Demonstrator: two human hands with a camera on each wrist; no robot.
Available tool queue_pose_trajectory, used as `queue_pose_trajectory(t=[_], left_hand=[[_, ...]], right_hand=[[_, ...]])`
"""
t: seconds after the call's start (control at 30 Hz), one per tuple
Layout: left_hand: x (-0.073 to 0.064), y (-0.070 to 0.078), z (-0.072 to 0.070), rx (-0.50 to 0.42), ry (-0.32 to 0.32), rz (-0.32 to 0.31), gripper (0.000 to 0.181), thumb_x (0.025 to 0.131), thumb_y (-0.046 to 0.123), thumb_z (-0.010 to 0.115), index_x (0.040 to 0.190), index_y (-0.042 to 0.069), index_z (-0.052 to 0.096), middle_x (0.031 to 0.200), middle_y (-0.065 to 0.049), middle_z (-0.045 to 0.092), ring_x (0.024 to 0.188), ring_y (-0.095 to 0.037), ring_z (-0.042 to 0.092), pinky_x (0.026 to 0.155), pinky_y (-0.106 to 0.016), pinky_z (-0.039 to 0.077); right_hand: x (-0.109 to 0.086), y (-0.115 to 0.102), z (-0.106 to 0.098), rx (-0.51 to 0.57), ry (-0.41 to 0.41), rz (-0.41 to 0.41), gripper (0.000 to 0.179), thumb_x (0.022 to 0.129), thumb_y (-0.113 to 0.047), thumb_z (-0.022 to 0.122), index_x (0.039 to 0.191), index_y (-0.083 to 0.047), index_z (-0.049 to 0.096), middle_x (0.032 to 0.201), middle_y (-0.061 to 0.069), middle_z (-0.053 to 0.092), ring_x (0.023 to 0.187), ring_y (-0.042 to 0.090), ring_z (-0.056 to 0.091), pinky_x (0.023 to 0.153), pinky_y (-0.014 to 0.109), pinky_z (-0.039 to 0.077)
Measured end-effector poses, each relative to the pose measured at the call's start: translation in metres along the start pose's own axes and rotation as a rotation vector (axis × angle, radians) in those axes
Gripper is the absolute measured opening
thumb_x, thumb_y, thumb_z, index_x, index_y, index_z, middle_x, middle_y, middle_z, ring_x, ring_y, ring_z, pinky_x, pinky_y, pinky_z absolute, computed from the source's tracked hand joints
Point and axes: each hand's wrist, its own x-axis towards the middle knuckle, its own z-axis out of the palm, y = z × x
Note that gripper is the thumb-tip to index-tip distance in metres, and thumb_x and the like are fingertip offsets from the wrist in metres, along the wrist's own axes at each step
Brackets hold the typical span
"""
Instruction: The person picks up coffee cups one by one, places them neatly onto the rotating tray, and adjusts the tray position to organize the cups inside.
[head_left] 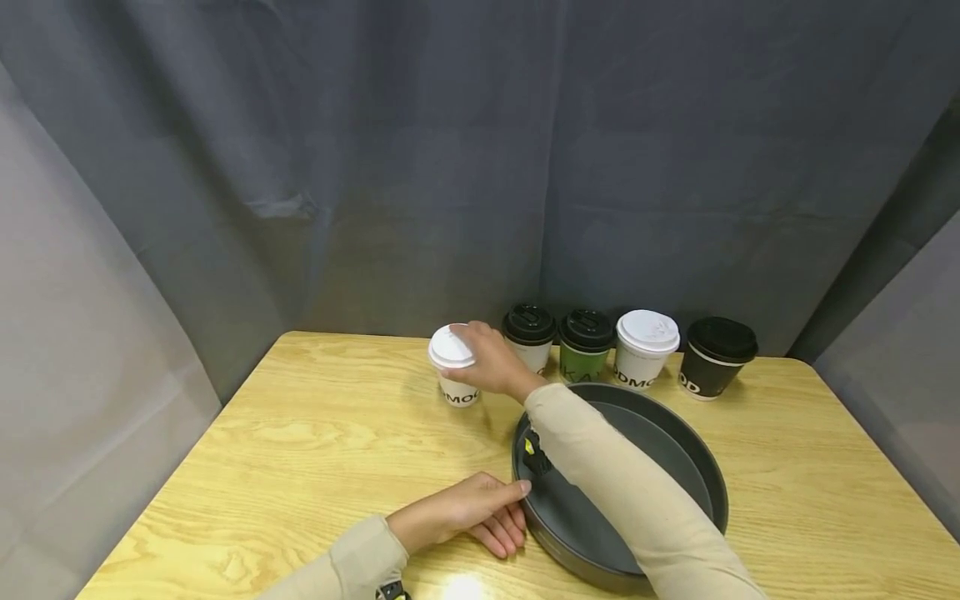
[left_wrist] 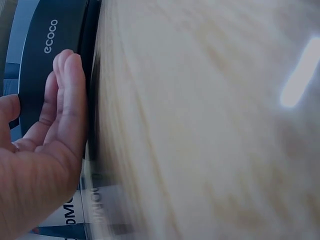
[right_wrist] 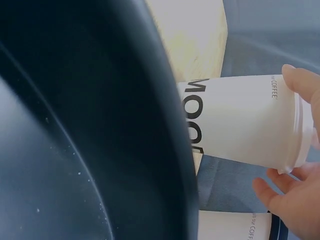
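White cup [right_wrist: 240,120], white lid [head_left: 448,343], "MOO", "COFFEE" legible | right hand [head_left: 491,362] grips lid | left hand [head_left: 468,512] holds dark pan [head_left: 577,525], "ecoco"

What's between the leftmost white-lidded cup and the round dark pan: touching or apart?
Apart. The head view shows it: bare table lies between the base of the leftmost cup and the pan's near rim.

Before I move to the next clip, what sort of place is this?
Probably a makeshift recording booth: a dark grey cloth curtain hangs behind a yellowish wooden table, paler grey sheets flank it, and lidded paper cups stand near its far edge.
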Motion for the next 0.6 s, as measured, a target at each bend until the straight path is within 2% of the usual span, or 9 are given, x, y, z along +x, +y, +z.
queue_pose_trajectory(t=[0.23, 0.43, 0.6], left_hand=[[0.000, 0.000, 0.002, -0.022, 0.062, 0.033, 0.044, 0.097, 0.042, 0.053, 0.077, 0.003, 0.061, 0.069, -0.007, 0.066, 0.055, -0.010, 0.062, 0.052, -0.022, 0.057], [-0.001, -0.001, 0.002, -0.028, 0.048, 0.029, 0.043, 0.097, 0.041, 0.053, 0.078, 0.002, 0.060, 0.070, -0.007, 0.067, 0.055, -0.010, 0.063, 0.052, -0.023, 0.057], [0.000, 0.000, 0.002, -0.029, 0.042, 0.024, 0.043, 0.097, 0.041, 0.053, 0.077, 0.003, 0.060, 0.069, -0.007, 0.067, 0.055, -0.010, 0.063, 0.052, -0.022, 0.056]], right_hand=[[-0.004, -0.001, -0.011, 0.042, 0.036, 0.009, 0.073, 0.081, -0.041, 0.075, 0.142, -0.014, 0.045, 0.143, 0.018, 0.043, 0.127, 0.033, 0.043, 0.103, 0.045, 0.042], [-0.014, -0.011, -0.034, 0.059, 0.071, -0.031, 0.073, 0.080, -0.039, 0.076, 0.142, -0.014, 0.046, 0.144, 0.019, 0.041, 0.126, 0.034, 0.043, 0.101, 0.047, 0.044], [-0.032, -0.020, -0.062, 0.085, 0.105, -0.050, 0.072, 0.080, -0.036, 0.077, 0.142, -0.015, 0.046, 0.146, 0.016, 0.039, 0.127, 0.033, 0.043, 0.100, 0.048, 0.044]])
